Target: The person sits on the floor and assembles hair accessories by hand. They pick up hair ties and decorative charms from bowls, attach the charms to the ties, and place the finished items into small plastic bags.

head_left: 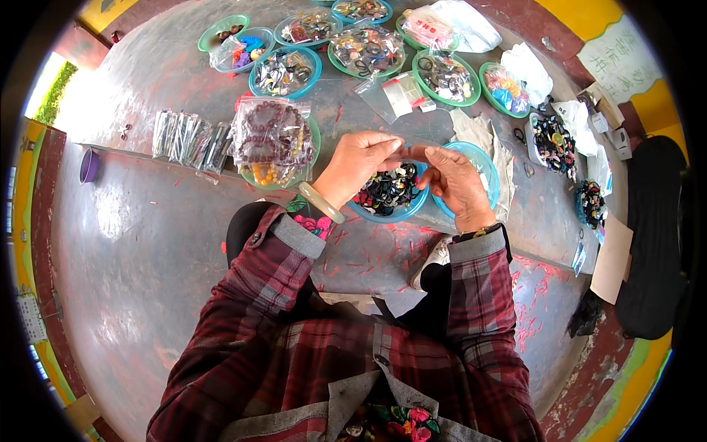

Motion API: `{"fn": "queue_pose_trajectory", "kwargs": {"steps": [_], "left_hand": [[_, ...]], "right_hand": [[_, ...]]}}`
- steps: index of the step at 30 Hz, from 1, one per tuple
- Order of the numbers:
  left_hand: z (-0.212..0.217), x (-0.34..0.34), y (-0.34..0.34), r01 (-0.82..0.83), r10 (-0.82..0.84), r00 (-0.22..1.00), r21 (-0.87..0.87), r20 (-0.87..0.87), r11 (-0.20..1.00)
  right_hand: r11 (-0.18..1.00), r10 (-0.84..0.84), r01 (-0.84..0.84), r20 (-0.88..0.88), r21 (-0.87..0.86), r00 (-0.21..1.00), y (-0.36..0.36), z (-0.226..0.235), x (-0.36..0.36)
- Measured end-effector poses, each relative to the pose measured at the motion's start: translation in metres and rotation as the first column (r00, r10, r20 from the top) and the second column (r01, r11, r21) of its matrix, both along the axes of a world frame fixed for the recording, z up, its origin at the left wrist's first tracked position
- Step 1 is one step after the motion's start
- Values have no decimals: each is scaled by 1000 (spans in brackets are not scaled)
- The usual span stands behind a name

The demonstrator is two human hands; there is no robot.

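My left hand, with a pale bangle at its wrist, is closed in a pinch. My right hand meets it from the other side with curled fingers, the tips close together. Something thin and perhaps clear is between the fingertips, too faint to name. Under both hands stands a blue bowl heaped with small dark pieces, mostly black with some coloured bits. A second light blue bowl sits partly behind my right hand.
Bags of beaded bracelets lie on a green bowl beside a row of slim packets. Several bowls of small bagged goods, including a green bowl, stand farther back. At right is a white basket; a purple bowl is far left.
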State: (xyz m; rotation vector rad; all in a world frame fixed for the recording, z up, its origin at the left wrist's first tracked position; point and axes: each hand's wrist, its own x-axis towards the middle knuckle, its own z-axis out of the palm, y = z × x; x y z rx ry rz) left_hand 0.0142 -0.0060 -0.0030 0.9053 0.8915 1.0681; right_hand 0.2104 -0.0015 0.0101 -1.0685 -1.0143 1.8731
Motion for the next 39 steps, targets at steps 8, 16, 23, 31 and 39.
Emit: {"fn": "queue_pose_trajectory", "kwargs": {"steps": [8,16,23,31,39], "left_hand": [[-3,-1,0,26,-26,999,-5,29,1000],[0,-2,1,20,-20,1000,-46,8,999],[-2,-3,1,-15,14,999,-54,-29,998],[-1,-6,1,39,-26,994,-125,104,991],[-6,-3,3,26,-4,978,-102,211,994]], "right_hand": [[996,76,-75,-15,45,997,0,5,-2],[992,96,-96,-2,83,995,-5,13,-5],[996,88,-87,-30,31,996,-5,9,-3],[994,103,-103,1,39,995,-5,11,-5],[995,92,-93,5,30,996,-6,11,-4]]}}
